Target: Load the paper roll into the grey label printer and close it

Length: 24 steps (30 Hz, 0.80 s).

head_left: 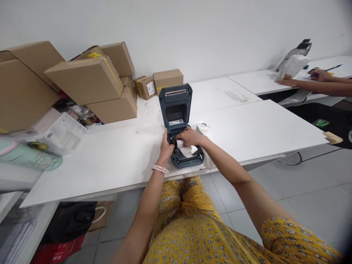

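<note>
A dark grey label printer (pixel 176 98) stands on the white table with its lid raised and tipped back. Inside its bay sits a white label roll (pixel 183 145), and a loose end of paper curls toward the front. My left hand (pixel 166 147) grips the printer's left side, thumb over the inner edge. From the right, my right hand (pixel 190 136) reaches into the bay, its bent fingers closed on the roll; the fingertips are partly hidden. Just right of the printer is a white roll (pixel 203 126) with a dark ring at its core.
Cardboard boxes (pixel 85 77) are stacked at the left, with a small labelled box (pixel 145 88) by the wall. A green bottle (pixel 30 154) lies near the left edge. At far right, another person's hand (pixel 320 75) holds a pen (pixel 333 68). The table's front edge (pixel 132 186) is close to my body.
</note>
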Tool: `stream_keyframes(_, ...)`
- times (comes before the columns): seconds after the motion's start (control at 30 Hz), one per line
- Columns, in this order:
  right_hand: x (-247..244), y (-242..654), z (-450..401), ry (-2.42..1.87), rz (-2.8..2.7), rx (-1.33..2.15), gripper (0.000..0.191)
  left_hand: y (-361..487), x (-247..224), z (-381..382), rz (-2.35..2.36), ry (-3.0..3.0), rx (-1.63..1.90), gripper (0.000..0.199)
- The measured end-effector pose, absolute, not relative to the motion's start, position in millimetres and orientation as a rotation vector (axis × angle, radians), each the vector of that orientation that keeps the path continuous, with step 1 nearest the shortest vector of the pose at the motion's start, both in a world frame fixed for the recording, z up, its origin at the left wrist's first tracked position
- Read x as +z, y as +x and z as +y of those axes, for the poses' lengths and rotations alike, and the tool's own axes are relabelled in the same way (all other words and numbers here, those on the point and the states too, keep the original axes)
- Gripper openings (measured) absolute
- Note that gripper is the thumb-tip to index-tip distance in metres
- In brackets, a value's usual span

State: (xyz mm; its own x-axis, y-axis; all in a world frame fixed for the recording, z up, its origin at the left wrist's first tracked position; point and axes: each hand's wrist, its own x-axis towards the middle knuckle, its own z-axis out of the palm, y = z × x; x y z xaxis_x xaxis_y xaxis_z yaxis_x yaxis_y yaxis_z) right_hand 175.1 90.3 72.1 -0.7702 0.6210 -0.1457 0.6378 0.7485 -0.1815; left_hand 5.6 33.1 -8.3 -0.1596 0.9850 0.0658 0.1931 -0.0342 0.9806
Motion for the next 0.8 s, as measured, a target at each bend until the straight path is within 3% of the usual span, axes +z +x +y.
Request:
stream_keyframes(0.17,73,245,83,0.929,3.207,-1.66,0.056,5,-17,31,1.431,1.243,1.305,0.098)
stream_keyframes(0.3,51,315,58,1.586,3.148,-2.284,0.053,9,-11,24,1.474,1.206,1.326,0.093)
stream_keyframes(0.4,22,346,45,2.171,2.944,-2.175,0.051,13,-4,21,1.467,1.172,1.351,0.091)
stream_keyframes(0.5,-9,350,42,2.458,2.802,-1.883,0.049,15,-1,20,1.447,1.149,1.374,0.091)
stream_keyframes(0.67,-43,340,43,2.523,2.622,-1.859,0.048,14,-5,21,1.433,1.155,1.401,0.089)
stream_keyframes(0.8,-46,357,44,2.312,2.681,-2.074,0.072,14,-6,21,1.433,1.152,1.399,0.089)
